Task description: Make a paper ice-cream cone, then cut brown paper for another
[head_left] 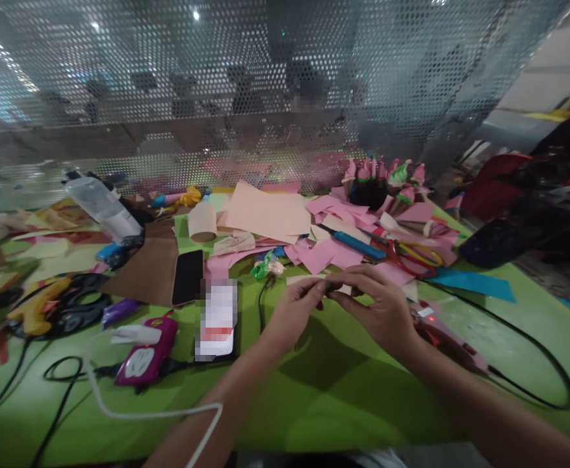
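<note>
My left hand [294, 311] and my right hand [382, 307] meet above the green table [343, 409], fingertips pinched close together. Something small and dark seems to sit between them, but it is too small to name. A pale cream paper strip [300, 281] shows just behind the fingers; whether they touch it I cannot tell. Beside my right wrist lies a pink glue gun [453, 341] with a black cord. Beyond my left hand is a small green and pink wrapped piece [266, 266].
A phone with a lit screen [219, 318], a dark phone [188, 277] and a magenta power strip [147, 354] lie left. Scissors [414, 257], a blue cutter [359, 246] and pink paper scraps [331, 255] lie beyond the hands. A yellow glue gun [41, 309] lies far left.
</note>
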Demonstrator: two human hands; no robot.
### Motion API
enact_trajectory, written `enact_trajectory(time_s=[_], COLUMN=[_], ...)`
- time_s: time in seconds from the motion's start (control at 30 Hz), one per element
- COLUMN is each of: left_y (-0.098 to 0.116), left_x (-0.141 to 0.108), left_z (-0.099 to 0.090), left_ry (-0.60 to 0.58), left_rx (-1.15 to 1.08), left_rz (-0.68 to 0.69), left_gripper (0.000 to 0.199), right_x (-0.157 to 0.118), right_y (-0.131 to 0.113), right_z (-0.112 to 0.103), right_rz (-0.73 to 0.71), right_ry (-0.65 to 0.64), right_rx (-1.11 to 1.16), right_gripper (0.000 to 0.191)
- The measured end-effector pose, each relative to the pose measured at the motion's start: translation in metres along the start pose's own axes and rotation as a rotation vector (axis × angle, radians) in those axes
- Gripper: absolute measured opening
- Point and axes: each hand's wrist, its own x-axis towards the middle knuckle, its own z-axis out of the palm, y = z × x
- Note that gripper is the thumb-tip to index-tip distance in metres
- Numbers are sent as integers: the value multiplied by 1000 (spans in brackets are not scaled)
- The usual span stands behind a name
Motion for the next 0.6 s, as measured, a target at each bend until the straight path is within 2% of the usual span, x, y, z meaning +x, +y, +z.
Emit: enact_trajectory(time_s=[0.13, 0.33, 0.6], left_y=[-5, -5, 3], left_x=[-2, -4, -1], left_z=[1, -2, 2], left_ry=[-24, 30, -2], left_rx=[-29, -18, -122], left_rz=[-27, -105, -82], left_gripper=[33, 39, 37], right_x=[-1, 2, -2], right_y=[1, -1, 0], right_z=[1, -1, -2], right_rz=[-63, -63, -114], right_ry=[1, 21, -9], right_rx=[-76, -98, -142], right_gripper=[15, 10, 17])
